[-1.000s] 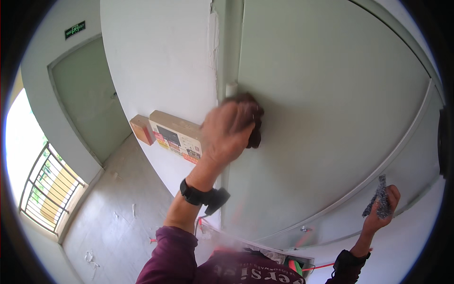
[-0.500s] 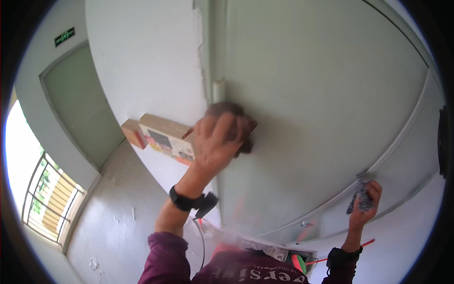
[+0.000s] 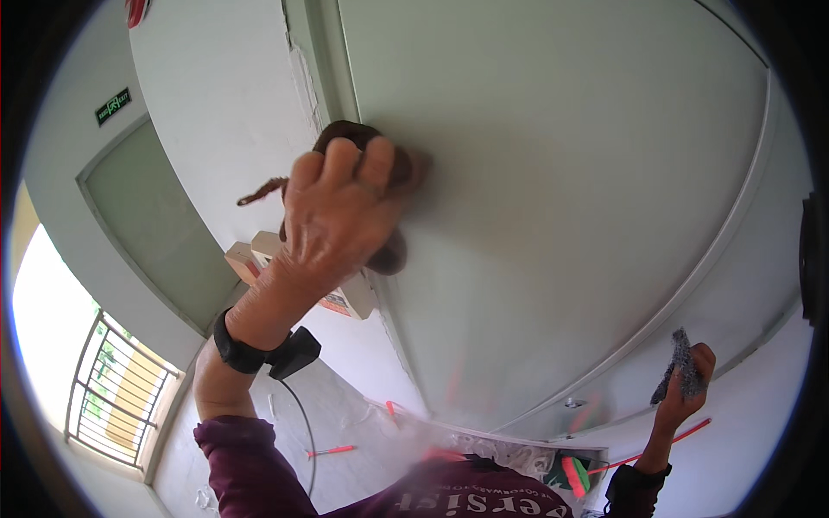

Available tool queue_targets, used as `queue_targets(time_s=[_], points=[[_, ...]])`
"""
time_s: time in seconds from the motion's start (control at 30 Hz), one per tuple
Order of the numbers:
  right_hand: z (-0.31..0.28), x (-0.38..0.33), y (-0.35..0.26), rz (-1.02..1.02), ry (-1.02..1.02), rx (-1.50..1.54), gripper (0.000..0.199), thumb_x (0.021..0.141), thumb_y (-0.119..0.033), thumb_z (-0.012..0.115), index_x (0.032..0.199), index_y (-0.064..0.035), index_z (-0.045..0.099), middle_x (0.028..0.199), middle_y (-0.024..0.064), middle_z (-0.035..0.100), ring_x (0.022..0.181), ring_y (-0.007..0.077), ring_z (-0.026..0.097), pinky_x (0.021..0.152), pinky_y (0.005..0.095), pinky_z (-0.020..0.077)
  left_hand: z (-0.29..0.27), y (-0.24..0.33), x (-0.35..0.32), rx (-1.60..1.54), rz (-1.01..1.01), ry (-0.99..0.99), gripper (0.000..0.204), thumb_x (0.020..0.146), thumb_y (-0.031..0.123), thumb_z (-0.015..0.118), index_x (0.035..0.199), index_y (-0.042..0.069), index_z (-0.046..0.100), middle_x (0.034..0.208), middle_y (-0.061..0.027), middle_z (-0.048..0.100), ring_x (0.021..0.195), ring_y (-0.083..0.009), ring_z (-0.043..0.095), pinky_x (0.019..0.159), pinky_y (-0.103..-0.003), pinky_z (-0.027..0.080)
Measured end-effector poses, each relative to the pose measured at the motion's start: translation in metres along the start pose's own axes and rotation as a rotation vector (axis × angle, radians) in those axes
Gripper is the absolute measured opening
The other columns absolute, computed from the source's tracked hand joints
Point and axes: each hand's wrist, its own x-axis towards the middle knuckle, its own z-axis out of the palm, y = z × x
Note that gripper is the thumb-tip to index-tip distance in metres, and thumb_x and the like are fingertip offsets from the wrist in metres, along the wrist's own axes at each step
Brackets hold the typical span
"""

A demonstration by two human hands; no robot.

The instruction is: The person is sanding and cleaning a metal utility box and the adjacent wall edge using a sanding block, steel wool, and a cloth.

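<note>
My left hand [image 3: 341, 216] had its fingers [image 3: 338, 168] closed over a dark brown rag [image 3: 380, 164], pressing it flat on the pale green door [image 3: 561, 173] near its left edge. My right hand [image 3: 682, 388] sat low, fingers pinched on a grey scouring pad [image 3: 678, 363], touching nothing else. The rag's loose tail [image 3: 259, 190] dangled off to the left; I judged it could snag on the chipped frame [image 3: 302, 78], or the rag could slip from under my palm.

1. Pale grey-green door [image 3: 561, 173] fills most of view; white wall [image 3: 224, 112] to its left.
2. 2nd door [image 3: 155, 224] farther left, green sign [image 3: 113, 105] above.
3. Railing [image 3: 117, 397] lower left, bright daylight behind.
4. Grey floor [image 3: 345, 423] w/ debris; carton [image 3: 354, 298] by wall.
</note>
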Motion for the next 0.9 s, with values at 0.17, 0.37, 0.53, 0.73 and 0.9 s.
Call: queue_targets(time_s=[0.17,0.37,0.53,0.73,0.9], points=[[0.000,-0.020,0.013,0.081,0.002,0.023,0.026,0.075,-0.002,0.057,0.101,0.0026,0.055,0.107,0.0124,0.050,0.092,0.0207,0.049,0.081,0.0309,0.0408,0.005,0.058,-0.044,0.052,0.182,-0.319,0.018,0.054,0.019,0.062,0.066,0.006,0.067,0.097,-0.0133,0.060,0.080,-0.0246,0.051,0.063,-0.035,0.037],[-0.007,-0.024,0.022,0.169,0.034,0.067,0.024,0.077,-0.001,0.056,0.100,0.0024,0.054,0.109,0.0117,0.050,0.091,0.0185,0.049,0.079,0.0298,0.0407,0.022,0.112,-0.121,-0.261,0.160,-0.754,0.008,0.060,0.019,0.061,0.058,0.012,0.062,0.075,-0.0028,0.052,0.083,-0.0218,0.049,0.065,-0.033,0.036],[-0.008,-0.018,0.019,0.189,0.107,0.084,0.022,0.079,-0.003,0.055,0.100,0.0021,0.053,0.108,0.0096,0.050,0.086,0.0161,0.048,0.075,0.0266,0.0391,-0.015,0.078,-0.085,-0.284,0.076,-0.564,0.023,0.065,0.020,0.063,0.086,0.011,0.068,0.095,-0.0065,0.058,0.086,-0.0218,0.054,0.062,-0.034,0.042],[-0.003,-0.033,0.018,0.246,0.173,0.128,0.024,0.078,-0.004,0.056,0.101,0.0023,0.053,0.108,0.0099,0.050,0.087,0.0163,0.048,0.074,0.0268,0.0397,-0.033,0.022,0.001,0.119,-0.221,0.051,0.039,0.061,0.008,0.067,0.099,0.010,0.066,0.107,-0.0089,0.052,0.090,-0.0268,0.048,0.073,-0.041,0.041],[-0.013,-0.057,0.029,0.181,0.150,0.000,0.025,0.078,0.001,0.054,0.103,0.0032,0.052,0.108,0.0105,0.050,0.093,0.0183,0.049,0.080,0.0289,0.0410,-0.005,0.038,-0.017,0.068,-0.020,-0.187,0.037,0.064,0.012,0.067,0.100,0.006,0.063,0.113,-0.0148,0.048,0.084,-0.0249,0.048,0.065,-0.037,0.038]])
